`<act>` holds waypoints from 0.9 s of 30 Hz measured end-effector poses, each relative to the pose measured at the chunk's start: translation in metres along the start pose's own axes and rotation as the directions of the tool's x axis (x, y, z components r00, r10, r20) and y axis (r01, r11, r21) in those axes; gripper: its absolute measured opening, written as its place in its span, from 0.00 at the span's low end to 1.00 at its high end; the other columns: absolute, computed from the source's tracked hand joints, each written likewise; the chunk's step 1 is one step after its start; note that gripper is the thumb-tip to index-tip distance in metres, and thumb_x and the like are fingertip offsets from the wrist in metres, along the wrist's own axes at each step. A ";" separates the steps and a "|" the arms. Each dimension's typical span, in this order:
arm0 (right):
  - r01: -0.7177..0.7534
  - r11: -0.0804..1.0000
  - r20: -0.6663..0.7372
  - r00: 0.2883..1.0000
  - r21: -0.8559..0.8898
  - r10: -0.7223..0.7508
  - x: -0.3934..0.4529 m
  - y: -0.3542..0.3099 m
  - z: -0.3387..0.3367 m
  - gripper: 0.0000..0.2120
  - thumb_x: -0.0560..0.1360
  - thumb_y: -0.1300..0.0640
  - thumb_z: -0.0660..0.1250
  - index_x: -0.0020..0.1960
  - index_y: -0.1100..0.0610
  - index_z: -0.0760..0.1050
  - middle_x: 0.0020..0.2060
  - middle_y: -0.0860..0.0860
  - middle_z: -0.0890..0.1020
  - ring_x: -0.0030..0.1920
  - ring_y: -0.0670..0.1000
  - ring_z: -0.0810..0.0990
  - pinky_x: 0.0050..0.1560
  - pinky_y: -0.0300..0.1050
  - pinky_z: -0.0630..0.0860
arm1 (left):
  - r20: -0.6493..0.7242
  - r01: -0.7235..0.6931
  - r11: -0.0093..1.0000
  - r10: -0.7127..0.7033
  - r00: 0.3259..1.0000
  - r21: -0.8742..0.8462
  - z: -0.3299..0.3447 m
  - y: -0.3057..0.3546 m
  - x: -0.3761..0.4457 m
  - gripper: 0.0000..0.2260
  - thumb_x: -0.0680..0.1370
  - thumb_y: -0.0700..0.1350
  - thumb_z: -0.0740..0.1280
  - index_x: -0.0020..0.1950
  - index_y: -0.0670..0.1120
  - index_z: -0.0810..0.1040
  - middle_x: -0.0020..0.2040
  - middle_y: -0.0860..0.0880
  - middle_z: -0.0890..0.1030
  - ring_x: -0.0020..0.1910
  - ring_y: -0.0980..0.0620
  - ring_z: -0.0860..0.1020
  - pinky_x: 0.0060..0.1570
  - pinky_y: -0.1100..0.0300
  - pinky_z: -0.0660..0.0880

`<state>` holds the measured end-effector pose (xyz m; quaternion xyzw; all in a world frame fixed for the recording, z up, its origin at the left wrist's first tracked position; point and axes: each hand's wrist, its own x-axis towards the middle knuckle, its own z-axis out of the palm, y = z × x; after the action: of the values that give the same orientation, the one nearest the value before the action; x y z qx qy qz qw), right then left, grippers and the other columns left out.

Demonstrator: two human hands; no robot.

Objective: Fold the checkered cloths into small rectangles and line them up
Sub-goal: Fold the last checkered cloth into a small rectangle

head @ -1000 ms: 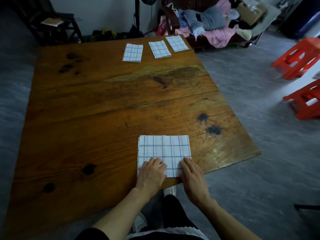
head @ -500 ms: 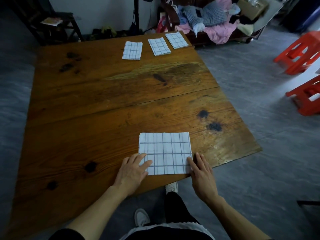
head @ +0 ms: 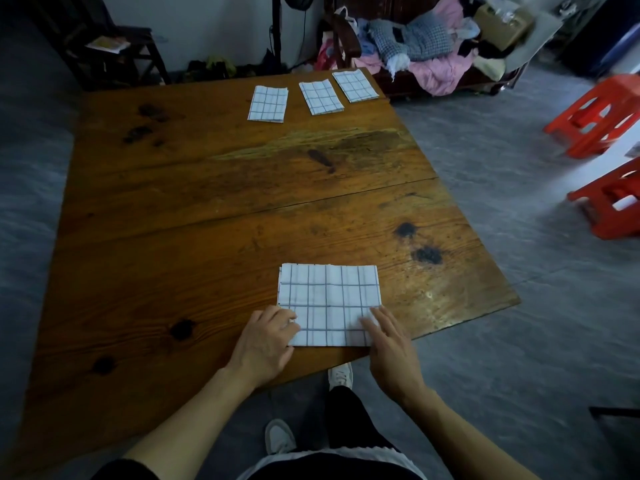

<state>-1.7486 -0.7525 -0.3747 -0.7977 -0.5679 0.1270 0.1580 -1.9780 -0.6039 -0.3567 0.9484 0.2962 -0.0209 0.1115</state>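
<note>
A white checkered cloth point(head: 329, 299), folded into a broad rectangle, lies flat near the front edge of the wooden table point(head: 207, 209). My left hand point(head: 266, 341) pinches its near left corner with curled fingers. My right hand point(head: 389, 344) grips its near right corner, where the fabric lifts slightly. At the far edge, three small folded checkered cloths sit in a row: the left one point(head: 268, 103), the middle one point(head: 321, 97) and the right one point(head: 355, 85).
Two red plastic stools point(head: 599, 112) stand on the grey floor to the right. A pile of clothes point(head: 426, 46) lies on dark furniture behind the table. A dark chair point(head: 114, 53) stands at the back left. My feet show below the table's front edge.
My hands slid outward from the cloth's near middle to its near corners and now grip them. The cloth itself has stayed flat in place.
</note>
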 end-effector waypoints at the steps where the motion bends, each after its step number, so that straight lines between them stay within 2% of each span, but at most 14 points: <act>1: 0.042 0.999 0.006 0.999 0.011 -0.042 0.000 -0.005 0.000 0.21 0.74 0.65 0.64 0.66 0.54 0.73 0.69 0.55 0.73 0.72 0.56 0.67 0.70 0.54 0.67 | 0.036 -0.017 1.000 0.017 0.999 0.006 -0.002 0.004 0.004 0.19 0.65 0.48 0.78 0.55 0.52 0.81 0.57 0.51 0.80 0.58 0.49 0.77 0.52 0.54 0.77; 3: 0.108 0.993 0.022 0.994 0.055 -0.109 0.001 -0.012 0.000 0.16 0.74 0.62 0.63 0.61 0.53 0.75 0.62 0.51 0.76 0.65 0.52 0.72 0.66 0.48 0.72 | 0.108 -0.049 0.999 0.047 0.993 0.016 -0.006 0.010 0.014 0.18 0.70 0.47 0.74 0.59 0.52 0.79 0.61 0.51 0.77 0.61 0.49 0.74 0.57 0.53 0.74; 5: 0.118 0.989 0.053 0.991 0.094 -0.124 0.002 -0.011 0.001 0.15 0.73 0.60 0.63 0.59 0.53 0.74 0.59 0.47 0.74 0.60 0.48 0.73 0.60 0.47 0.75 | 0.164 -0.056 0.997 0.045 0.985 0.061 -0.009 0.013 0.022 0.17 0.75 0.46 0.69 0.64 0.51 0.75 0.64 0.50 0.73 0.63 0.48 0.71 0.60 0.53 0.70; 9: 0.090 0.993 0.102 0.990 0.080 -0.098 0.002 -0.004 0.005 0.19 0.72 0.60 0.64 0.62 0.51 0.72 0.63 0.45 0.71 0.62 0.46 0.71 0.59 0.46 0.76 | 0.223 -0.073 0.982 0.033 0.974 0.174 -0.015 0.018 0.033 0.15 0.75 0.44 0.67 0.62 0.49 0.75 0.62 0.49 0.73 0.60 0.48 0.71 0.59 0.52 0.68; 14: 0.062 0.997 0.119 0.991 0.041 -0.066 0.003 -0.007 0.004 0.19 0.74 0.57 0.64 0.64 0.50 0.70 0.65 0.45 0.70 0.65 0.47 0.70 0.61 0.46 0.75 | 0.212 -0.095 0.975 0.051 0.976 0.202 -0.013 0.019 0.033 0.12 0.76 0.42 0.66 0.59 0.48 0.78 0.60 0.48 0.74 0.59 0.47 0.72 0.59 0.51 0.68; 20: 0.050 0.998 0.094 0.994 0.033 -0.053 0.005 -0.013 0.002 0.18 0.74 0.54 0.65 0.63 0.52 0.72 0.63 0.48 0.72 0.63 0.49 0.71 0.61 0.47 0.75 | 0.112 -0.078 0.990 0.065 0.992 0.118 -0.012 0.013 0.028 0.09 0.70 0.45 0.70 0.50 0.48 0.80 0.53 0.49 0.78 0.52 0.49 0.75 0.50 0.53 0.74; 23: 0.060 0.998 0.094 0.994 -0.001 -0.060 0.008 -0.018 0.001 0.22 0.70 0.49 0.71 0.62 0.50 0.70 0.63 0.48 0.72 0.62 0.49 0.70 0.60 0.47 0.73 | 0.001 -0.062 0.996 0.062 0.998 0.070 -0.018 0.013 0.028 0.09 0.68 0.45 0.71 0.48 0.48 0.80 0.50 0.49 0.79 0.48 0.50 0.76 0.46 0.56 0.75; 25: 0.076 0.997 0.078 0.994 -0.014 -0.075 0.011 -0.020 -0.001 0.23 0.69 0.50 0.72 0.61 0.48 0.69 0.62 0.47 0.72 0.62 0.48 0.69 0.59 0.46 0.71 | -0.088 -0.063 0.998 0.065 0.994 0.026 -0.026 0.012 0.028 0.10 0.67 0.44 0.72 0.47 0.47 0.80 0.48 0.49 0.80 0.46 0.51 0.77 0.44 0.57 0.75; 27: 0.088 0.996 0.015 0.996 -0.017 -0.087 0.015 -0.018 -0.002 0.19 0.69 0.53 0.73 0.57 0.48 0.72 0.58 0.47 0.73 0.58 0.48 0.71 0.57 0.45 0.71 | -0.144 -0.064 0.998 0.060 0.988 -0.022 -0.032 0.008 0.026 0.09 0.67 0.43 0.72 0.46 0.48 0.78 0.48 0.50 0.79 0.46 0.52 0.76 0.44 0.58 0.75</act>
<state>-1.7588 -0.7329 -0.3655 -0.7725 -0.6046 0.1205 0.1523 -1.9530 -0.5884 -0.3269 0.9546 0.2741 0.0546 0.1029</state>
